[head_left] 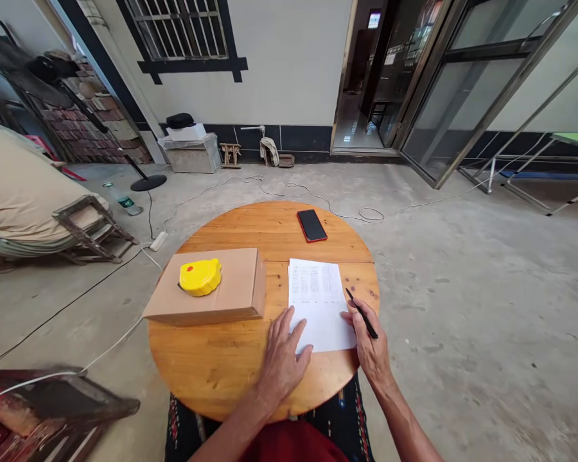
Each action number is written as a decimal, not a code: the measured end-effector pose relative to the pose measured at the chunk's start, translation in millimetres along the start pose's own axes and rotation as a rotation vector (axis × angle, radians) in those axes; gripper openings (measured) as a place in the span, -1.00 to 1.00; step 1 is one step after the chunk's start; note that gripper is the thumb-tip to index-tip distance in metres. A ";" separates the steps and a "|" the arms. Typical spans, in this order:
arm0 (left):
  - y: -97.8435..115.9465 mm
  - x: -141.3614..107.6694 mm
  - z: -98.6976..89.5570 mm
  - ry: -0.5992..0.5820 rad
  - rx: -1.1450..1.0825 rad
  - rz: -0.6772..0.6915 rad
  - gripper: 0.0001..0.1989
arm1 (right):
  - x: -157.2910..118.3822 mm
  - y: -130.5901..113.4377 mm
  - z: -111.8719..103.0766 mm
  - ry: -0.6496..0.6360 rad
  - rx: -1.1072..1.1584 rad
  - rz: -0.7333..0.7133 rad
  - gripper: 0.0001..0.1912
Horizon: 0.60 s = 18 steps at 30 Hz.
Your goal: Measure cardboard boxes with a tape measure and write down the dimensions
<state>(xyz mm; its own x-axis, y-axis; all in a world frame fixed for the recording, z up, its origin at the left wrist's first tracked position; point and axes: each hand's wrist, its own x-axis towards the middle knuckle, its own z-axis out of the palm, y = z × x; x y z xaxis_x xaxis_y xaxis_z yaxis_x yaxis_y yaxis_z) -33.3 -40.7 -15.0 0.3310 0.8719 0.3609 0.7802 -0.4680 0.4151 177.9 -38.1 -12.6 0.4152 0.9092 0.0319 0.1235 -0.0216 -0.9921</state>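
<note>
A white sheet of paper [322, 321] lies on the round wooden table [231, 359], with rows of small writing across its upper half. My left hand [285, 353] rests with spread fingers on the lower left edge of the paper. In my right hand [370, 340] is a black pen [363, 314], its tip pointing up and left beside the paper's right edge. The fingers of that hand are closed round the pen. Left of the paper sits a brown cardboard box [241, 282] with a yellow tape measure [200, 277] on top.
A phone [312, 226] lies at the table's far side. Cables [318, 192] run over the concrete floor. At left a person [29, 186] is beside a wooden stool [96, 224], with a bottle [122, 200] and fan stand [148, 183] beyond. An open glass door [481, 96] stands at right.
</note>
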 end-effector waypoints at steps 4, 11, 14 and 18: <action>2.8 3.2 -5.5 -0.036 0.001 0.004 -0.63 | 2.3 -8.5 -0.5 0.042 -0.049 -0.052 -0.58; 3.9 5.4 -8.5 -0.047 -0.015 -0.027 -0.64 | 24.0 -47.2 18.3 -0.073 -0.210 -0.235 -0.78; 5.1 5.3 -11.3 -0.048 -0.032 -0.028 -0.67 | 31.3 -53.3 45.0 -0.252 -0.141 -0.203 -0.77; 5.2 11.8 -16.3 -0.063 -0.050 -0.037 -0.76 | 42.2 -43.1 80.9 -0.339 -0.108 -0.155 -0.79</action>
<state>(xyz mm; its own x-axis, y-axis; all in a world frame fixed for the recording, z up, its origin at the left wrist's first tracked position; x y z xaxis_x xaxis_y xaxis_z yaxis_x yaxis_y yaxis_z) -34.0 -35.2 5.1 0.3368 0.8953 0.2916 0.7652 -0.4407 0.4693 117.2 34.9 21.7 0.0653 0.9905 0.1212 0.2630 0.1001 -0.9596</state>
